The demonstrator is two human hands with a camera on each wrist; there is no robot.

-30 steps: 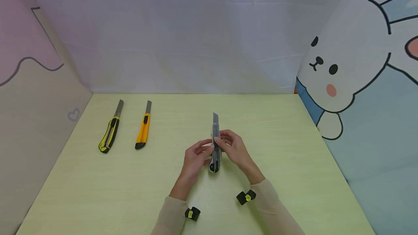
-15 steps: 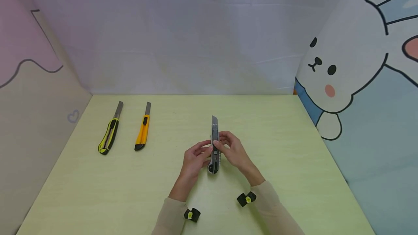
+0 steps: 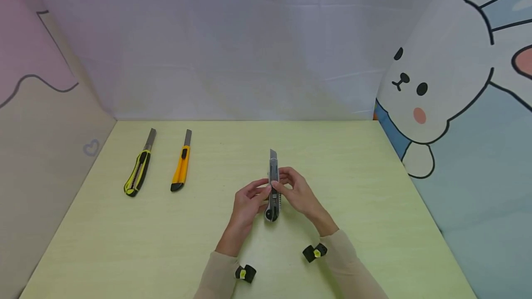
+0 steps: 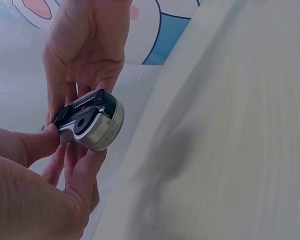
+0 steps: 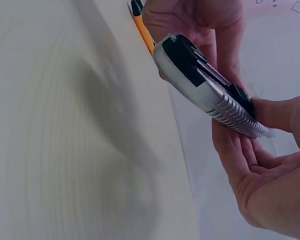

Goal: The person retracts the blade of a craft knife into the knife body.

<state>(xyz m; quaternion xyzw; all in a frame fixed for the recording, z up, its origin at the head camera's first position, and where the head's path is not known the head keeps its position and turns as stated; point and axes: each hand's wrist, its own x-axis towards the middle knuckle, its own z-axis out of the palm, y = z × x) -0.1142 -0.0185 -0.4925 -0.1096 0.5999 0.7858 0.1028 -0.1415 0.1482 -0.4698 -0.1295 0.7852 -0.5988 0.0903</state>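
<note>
Nearest the person, at about six o'clock on the table (image 3: 124,253), both hands hold one silver box cutter (image 3: 272,193) above the pale green top. The left hand (image 3: 246,202) curls round the handle from the nine o'clock side, thumb against its flank. The right hand (image 3: 300,191) closes on it from three o'clock, and its thumb presses on the black slider (image 5: 237,95) along the top edge. The butt end points back toward the person, and a short length of blade (image 3: 273,154) sticks out at twelve o'clock.

Judging from this, the work on the blade is midway: the cutter is picked up and gripped, the thumb is on the slider, and the blade is only partly out. Whether it is being pushed out or drawn in cannot be told.

Farther off, around ten o'clock, an orange cutter (image 3: 181,166) and a yellow-and-black cutter (image 3: 138,170) lie side by side, blades out, untouched, pointing at the back wall (image 3: 249,59).
</note>
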